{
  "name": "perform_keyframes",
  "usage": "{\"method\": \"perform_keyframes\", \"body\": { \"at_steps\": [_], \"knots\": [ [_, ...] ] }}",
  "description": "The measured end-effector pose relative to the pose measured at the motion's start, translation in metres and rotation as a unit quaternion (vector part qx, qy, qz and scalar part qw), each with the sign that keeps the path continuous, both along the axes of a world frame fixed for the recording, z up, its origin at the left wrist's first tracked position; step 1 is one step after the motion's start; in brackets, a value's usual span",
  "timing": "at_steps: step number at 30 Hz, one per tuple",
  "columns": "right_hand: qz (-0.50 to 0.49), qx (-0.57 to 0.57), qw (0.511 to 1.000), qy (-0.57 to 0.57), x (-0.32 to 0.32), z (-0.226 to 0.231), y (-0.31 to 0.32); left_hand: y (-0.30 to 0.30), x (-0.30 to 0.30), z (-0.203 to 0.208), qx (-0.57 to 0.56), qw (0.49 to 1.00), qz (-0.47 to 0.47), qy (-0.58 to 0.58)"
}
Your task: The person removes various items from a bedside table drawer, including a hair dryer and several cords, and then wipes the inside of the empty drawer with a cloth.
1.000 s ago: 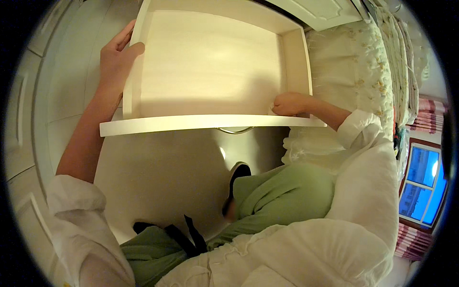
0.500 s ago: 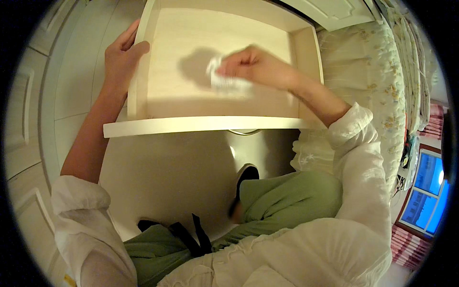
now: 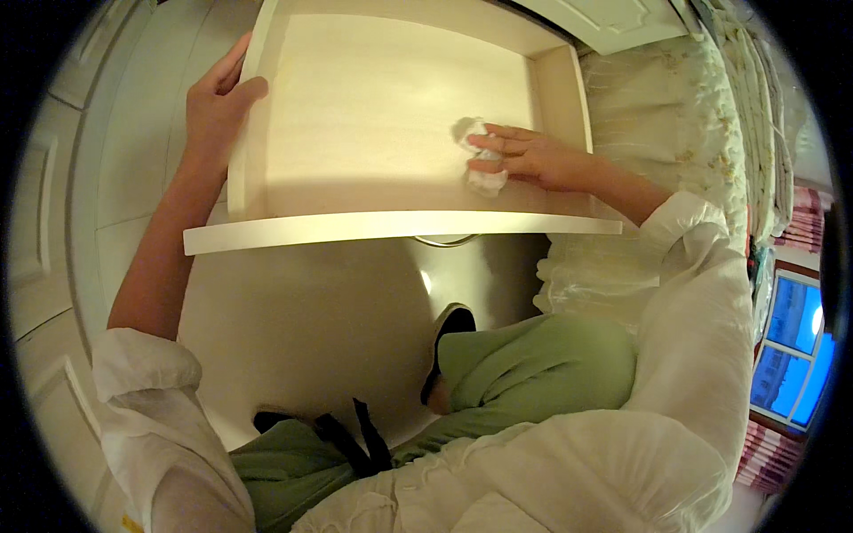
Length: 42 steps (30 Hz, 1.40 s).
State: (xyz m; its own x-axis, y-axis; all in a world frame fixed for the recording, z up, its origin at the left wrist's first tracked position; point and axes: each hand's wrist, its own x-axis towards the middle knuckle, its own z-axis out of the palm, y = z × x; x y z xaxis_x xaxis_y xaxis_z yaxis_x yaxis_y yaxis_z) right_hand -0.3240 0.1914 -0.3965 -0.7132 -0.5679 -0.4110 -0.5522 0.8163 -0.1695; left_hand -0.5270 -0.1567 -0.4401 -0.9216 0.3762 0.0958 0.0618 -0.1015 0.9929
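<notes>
A pale wooden drawer stands pulled out in front of me, its inside bare apart from my hand and what it holds. My left hand grips the drawer's left side wall, with the thumb over the top edge and the fingers on the outer face. Inside, toward the right and near the front panel, my right hand holds a crumpled white tissue down at the drawer bottom. Its fingers spread over the tissue and partly cover it.
White cabinet doors run along the left. Right of the drawer hangs a bed's ruffled, flowered cover. A metal handle sits on the drawer front. My green-trousered leg is bent below it. A window is at far right.
My right hand has moved right across the drawer with the tissue, from above its middle down to the bottom. My left hand keeps its hold on the side wall.
</notes>
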Motion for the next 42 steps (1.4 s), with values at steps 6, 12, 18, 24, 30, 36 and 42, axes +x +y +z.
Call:
{"method": "perform_keyframes", "body": {
  "at_steps": [6, 12, 18, 24, 30, 36, 42],
  "knots": [
    [-0.32, -0.124, 0.939, -0.015, 0.003, -0.007, 0.026, -0.001, -0.001, 0.004, -0.001, 1.0, -0.014, -0.025],
    [-0.58, -0.234, 0.758, -0.183, -0.051, 0.022, -0.002, -0.004, -0.005, -0.002, 0.015, 1.0, -0.006, -0.024],
    [-0.278, -0.076, 0.952, 0.103, -0.04, 0.009, 0.015, -0.001, -0.004, -0.005, 0.011, 1.0, -0.01, -0.015],
    [-0.229, -0.182, 0.955, -0.05, -0.021, 0.005, 0.002, 0.001, -0.01, -0.01, 0.016, 1.0, -0.005, 0.006],
    [-0.114, -0.084, 0.988, -0.064, 0.02, 0.004, -0.006, -0.003, -0.002, 0.003, -0.027, 0.999, 0.012, -0.035],
    [-0.178, -0.182, 0.966, -0.034, -0.003, -0.024, 0.018, -0.006, 0.013, 0.02, -0.057, 0.997, -0.009, -0.049],
    [-0.249, 0.2, 0.926, 0.202, -0.096, -0.02, 0.074, -0.006, 0.008, 0.007, -0.04, 0.999, -0.018, -0.026]
  ]
}}
